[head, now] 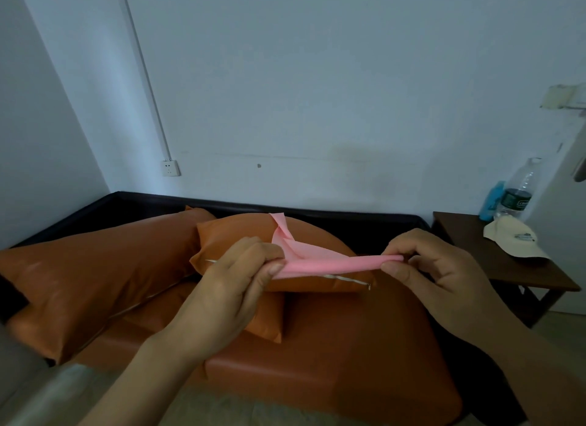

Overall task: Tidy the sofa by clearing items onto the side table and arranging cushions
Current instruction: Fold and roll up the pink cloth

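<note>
A pink cloth (329,262) is stretched flat between both hands above the orange sofa (317,356). My left hand (234,286) pinches its left end, where a loose corner sticks up. My right hand (444,273) pinches its right end. Behind the cloth an orange cushion (241,232) with a zip lies on the seat. A large orange cushion (88,273) lies at the left, and a smaller one (269,317) sits under the zipped cushion.
A dark wooden side table (507,267) stands right of the sofa. On it lie a cream cap (513,238), a clear water bottle (517,190) and a blue item (491,203). The sofa's black backrest (348,216) runs along the white wall.
</note>
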Motion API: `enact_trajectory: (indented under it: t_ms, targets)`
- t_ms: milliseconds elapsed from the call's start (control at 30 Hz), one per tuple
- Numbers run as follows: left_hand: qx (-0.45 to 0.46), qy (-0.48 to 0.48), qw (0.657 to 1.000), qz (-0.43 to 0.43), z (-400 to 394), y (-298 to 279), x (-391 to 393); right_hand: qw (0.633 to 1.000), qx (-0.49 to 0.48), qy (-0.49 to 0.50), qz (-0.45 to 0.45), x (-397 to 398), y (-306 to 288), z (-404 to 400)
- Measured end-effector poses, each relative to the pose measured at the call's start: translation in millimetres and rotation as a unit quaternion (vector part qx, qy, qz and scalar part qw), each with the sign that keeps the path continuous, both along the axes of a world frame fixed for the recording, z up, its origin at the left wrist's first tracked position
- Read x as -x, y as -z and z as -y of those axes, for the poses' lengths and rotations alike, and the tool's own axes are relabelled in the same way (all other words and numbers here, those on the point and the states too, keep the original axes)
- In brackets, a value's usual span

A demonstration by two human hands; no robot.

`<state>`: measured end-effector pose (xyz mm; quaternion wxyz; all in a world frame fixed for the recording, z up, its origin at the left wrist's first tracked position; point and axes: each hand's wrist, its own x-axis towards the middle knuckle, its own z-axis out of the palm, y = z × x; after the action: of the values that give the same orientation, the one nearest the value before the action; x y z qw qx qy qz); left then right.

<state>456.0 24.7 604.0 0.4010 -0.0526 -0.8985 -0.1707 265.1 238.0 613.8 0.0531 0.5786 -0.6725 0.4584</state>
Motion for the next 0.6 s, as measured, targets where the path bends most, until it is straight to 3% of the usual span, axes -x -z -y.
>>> enact_trajectory:
  t_ms: [100,300,500,600]
  targets:
    - [-0.044,0.014,0.999,0.02,1,0,-2,0.999,-0.002,-0.011,0.038,-1,1,1]
    - [0.01,0.009,1.0,-0.007,7,0,-3,0.99,0.019,-0.039,0.134,1,4,3]
    - [0.027,-0.017,0.999,-0.019,11,-1,1,0.993,-0.006,-0.032,0.111,3,2,7]
    - [0.06,-0.013,0.998,-0.029,13,-1,3,0.999,-0.008,0.006,0.038,8,3,8]
